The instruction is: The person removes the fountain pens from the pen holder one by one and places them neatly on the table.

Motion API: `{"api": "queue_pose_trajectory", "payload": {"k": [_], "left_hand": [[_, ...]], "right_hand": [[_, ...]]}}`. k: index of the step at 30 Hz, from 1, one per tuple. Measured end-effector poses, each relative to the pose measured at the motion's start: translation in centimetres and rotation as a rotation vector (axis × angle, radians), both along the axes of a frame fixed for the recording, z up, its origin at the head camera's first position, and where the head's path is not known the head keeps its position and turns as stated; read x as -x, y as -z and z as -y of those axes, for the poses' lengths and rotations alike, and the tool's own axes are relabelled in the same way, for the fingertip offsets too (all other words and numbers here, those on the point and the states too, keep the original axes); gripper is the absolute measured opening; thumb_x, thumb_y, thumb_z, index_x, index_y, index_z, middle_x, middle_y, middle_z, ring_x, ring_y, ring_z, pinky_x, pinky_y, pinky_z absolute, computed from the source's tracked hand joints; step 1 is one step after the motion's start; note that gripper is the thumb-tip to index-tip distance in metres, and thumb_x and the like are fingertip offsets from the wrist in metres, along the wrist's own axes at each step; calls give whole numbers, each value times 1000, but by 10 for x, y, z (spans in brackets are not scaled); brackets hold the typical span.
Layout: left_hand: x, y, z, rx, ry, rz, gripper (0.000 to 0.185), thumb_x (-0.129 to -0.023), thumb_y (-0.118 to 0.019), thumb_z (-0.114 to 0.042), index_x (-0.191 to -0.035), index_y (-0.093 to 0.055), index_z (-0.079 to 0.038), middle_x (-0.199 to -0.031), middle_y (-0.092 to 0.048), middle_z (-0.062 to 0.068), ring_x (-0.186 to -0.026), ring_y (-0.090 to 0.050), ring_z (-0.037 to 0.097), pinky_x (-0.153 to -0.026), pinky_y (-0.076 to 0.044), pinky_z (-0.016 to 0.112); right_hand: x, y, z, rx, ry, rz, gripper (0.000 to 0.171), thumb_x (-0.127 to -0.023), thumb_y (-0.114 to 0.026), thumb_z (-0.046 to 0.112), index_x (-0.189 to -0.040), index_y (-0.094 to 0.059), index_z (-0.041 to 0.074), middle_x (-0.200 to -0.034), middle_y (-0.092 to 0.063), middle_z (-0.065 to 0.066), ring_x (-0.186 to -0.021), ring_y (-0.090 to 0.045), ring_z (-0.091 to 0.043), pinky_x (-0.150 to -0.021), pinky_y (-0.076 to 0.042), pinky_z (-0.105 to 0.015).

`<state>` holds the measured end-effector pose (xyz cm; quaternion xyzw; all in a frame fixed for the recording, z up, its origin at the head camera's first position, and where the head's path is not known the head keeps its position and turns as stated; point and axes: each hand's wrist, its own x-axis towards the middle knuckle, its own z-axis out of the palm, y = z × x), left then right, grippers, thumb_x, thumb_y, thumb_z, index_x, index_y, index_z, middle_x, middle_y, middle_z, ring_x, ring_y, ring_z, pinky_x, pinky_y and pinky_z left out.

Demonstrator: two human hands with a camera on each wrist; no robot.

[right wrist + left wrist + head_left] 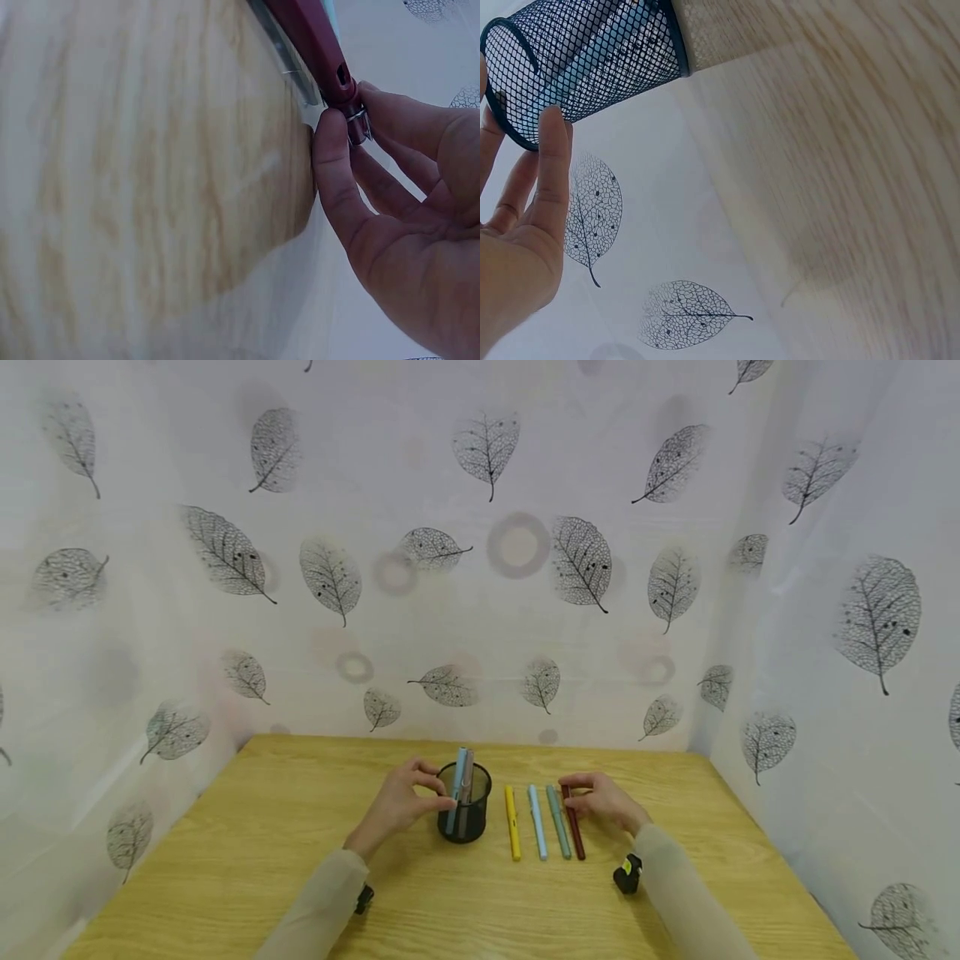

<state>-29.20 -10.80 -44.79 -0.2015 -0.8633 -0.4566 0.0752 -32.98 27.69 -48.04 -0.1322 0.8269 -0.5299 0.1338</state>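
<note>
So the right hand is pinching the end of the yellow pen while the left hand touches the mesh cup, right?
Not quite: the right hand pinches the dark red pen, the last in the row, as the right wrist view shows. The yellow pen lies untouched nearest the mesh cup. The left hand does touch the cup.

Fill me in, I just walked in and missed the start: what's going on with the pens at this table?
A person sits at a wooden table. Their left hand touches the rim of a black mesh pen cup, which holds two pens. Their right hand pinches the far end of a dark red pen, the rightmost of four lying side by side on the table. Beside it lie a green pen, a light blue pen and a yellow pen.
</note>
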Motion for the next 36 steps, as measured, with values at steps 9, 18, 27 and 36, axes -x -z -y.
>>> {"api": "queue_pose_trajectory", "payload": {"k": [9, 18, 27, 36], "left_hand": [[1, 0, 0, -10, 8, 18, 14, -74, -86, -31, -73, -72, -29, -115, -62, 8, -115, -56, 27, -98, -44, 56], [0, -1, -1, -14, 6, 17, 14, -74, -86, -30, -73, -72, -29, -112, -62, 1, -114, -55, 28, -98, -44, 56], [0, 0, -1, -21, 6, 25, 13, -74, -86, -30, -73, -73, -28, -118, -61, 11, -117, -55, 31, -100, -42, 58], [-1, -1, 0, -20, 7, 31, 14, -74, -86, -30, -73, -72, -28, -116, -62, 8, -116, -55, 30, -100, -43, 57]], "right_hand": [[3, 0, -4, -22, -1, 0, 46, -94, -62, 1, -138, -50, -8, -135, -52, -32, -99, -67, -23, -81, -58, -36], [5, -1, -9, -15, -32, -3, 47, -94, -60, 0, -138, -48, -10, -133, -53, -33, -95, -68, -23, -80, -58, -36], [6, -2, -7, -48, -48, 1, 46, -94, -61, 0, -138, -48, -11, -131, -54, -33, -94, -69, -23, -78, -59, -37], [7, -1, -7, -61, -38, -3, 45, -94, -62, 0, -137, -50, -9, -129, -56, -31, -93, -69, -23, -76, -59, -36]]}}
